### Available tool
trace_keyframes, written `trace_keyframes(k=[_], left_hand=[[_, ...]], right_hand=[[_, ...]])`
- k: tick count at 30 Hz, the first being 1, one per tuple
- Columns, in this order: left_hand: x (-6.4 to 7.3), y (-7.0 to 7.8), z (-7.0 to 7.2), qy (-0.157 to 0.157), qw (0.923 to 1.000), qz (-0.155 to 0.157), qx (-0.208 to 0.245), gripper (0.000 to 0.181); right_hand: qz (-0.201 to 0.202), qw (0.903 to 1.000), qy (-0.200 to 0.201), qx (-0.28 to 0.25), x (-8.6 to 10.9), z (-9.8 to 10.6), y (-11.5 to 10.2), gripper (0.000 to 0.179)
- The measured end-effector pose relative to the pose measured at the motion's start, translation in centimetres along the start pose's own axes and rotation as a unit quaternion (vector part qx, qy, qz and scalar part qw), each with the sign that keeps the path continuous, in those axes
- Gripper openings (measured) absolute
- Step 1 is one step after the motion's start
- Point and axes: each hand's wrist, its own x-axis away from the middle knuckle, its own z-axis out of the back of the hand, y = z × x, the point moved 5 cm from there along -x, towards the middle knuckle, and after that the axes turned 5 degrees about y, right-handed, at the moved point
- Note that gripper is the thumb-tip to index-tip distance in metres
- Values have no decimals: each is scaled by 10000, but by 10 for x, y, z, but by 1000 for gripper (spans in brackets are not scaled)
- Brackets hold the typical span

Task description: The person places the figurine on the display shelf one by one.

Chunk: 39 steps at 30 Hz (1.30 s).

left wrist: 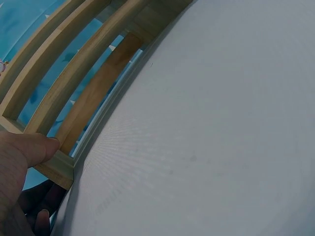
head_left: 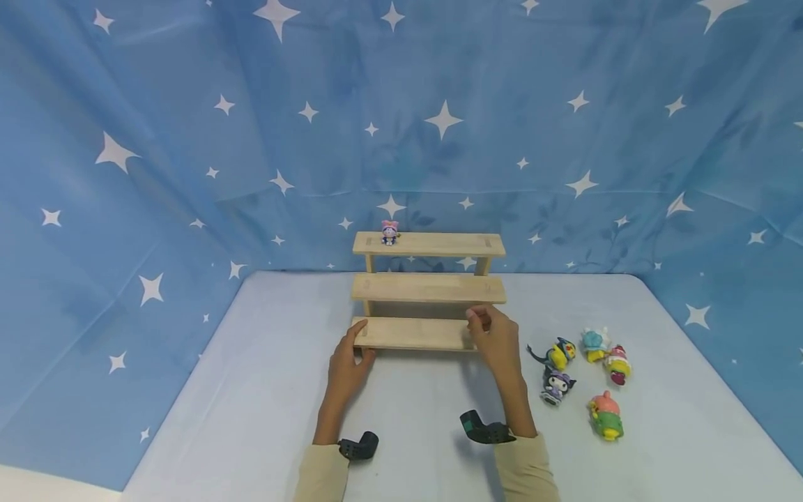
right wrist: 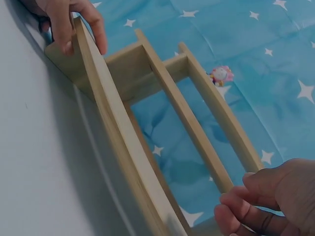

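Note:
A three-tier wooden display shelf (head_left: 414, 333) stands toward the back of the table. My left hand (head_left: 346, 368) grips the left end of its lowest board, with the thumb (left wrist: 37, 147) against the wood in the left wrist view. At the right end, my right hand (head_left: 498, 343) is over the lowest board, just in front of the middle one. Its fingers (right wrist: 241, 199) are curled toward the thumb, and nothing shows between them. One small figurine with a pink top (head_left: 389, 233) sits on the top board, near its left end.
Right of the shelf lie several figurines: a yellow and dark blue one (head_left: 560, 353), a black and purple one (head_left: 555, 385), a light blue one (head_left: 595, 343), a red and yellow one (head_left: 617, 364) and a pink and green one (head_left: 606, 416). A starry blue curtain (head_left: 439, 160) hangs behind the table.

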Motion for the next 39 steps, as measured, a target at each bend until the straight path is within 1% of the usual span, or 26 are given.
trace_keyframes(k=[7,12,18,21,25,28,32,36,39], left_hand=[[0,0,-2,2,10000,5,-81,62],[-3,-1,0,40,9998,-58,-164,62],[-2,-2,-2,-65,9999,-38,-87,63],[-1,-3,-3,-20,9999,-22,-99,63],[-2,-3,-2,-3,9999,-56,-96,63],[-3,-3,-3,-45,9999,-60,-122,63],[-4,-2,-1,-5,9999,-69,-152,63],[-3,-2,-1,-8,9998,-72,-173,63],[-1,-1,-1,-46,9999,-51,-155,63]], right_hand=[[-244,9996,97,87,-6,17,18,28],[-524,9984,209,2,-8,27,34,27],[-841,9956,394,85,-9,40,51,27],[-1065,9935,372,116,-10,46,58,30],[-1460,9888,295,122,-9,58,67,35],[-1779,9838,171,110,-7,68,75,38],[-2060,9781,-231,198,-5,78,85,44],[-2032,9761,-669,389,-2,85,91,50],[-1992,9744,-898,537,2,90,95,52]])
